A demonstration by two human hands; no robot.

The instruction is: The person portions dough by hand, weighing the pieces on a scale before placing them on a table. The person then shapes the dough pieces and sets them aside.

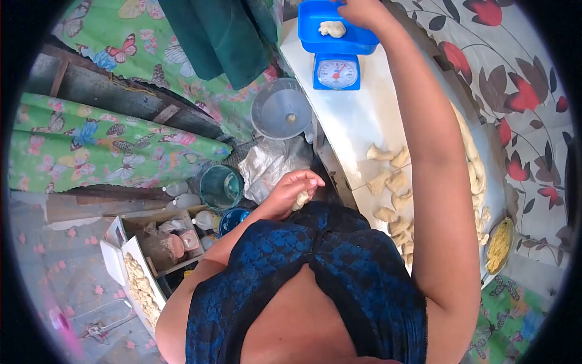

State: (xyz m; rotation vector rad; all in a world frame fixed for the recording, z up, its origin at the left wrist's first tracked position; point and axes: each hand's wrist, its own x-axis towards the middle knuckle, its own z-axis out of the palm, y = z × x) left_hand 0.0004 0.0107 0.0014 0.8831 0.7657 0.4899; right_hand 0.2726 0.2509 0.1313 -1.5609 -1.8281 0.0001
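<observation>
A blue kitchen scale stands at the far end of the white table. Its blue tray holds a lump of pale dough. At the tray's upper right rim is my right hand; its fingertips are partly cut off by the frame's top edge. My left hand, low beside the table's left edge, is curled round a small piece of dough. Several cut dough pieces lie on the table left of my right forearm, and a long roll of dough lies to its right.
A grey basin, a green bucket and a crumpled plastic sheet are left of the table. A yellow-filled bowl sits at the right. A tray of dough pieces stands at the lower left.
</observation>
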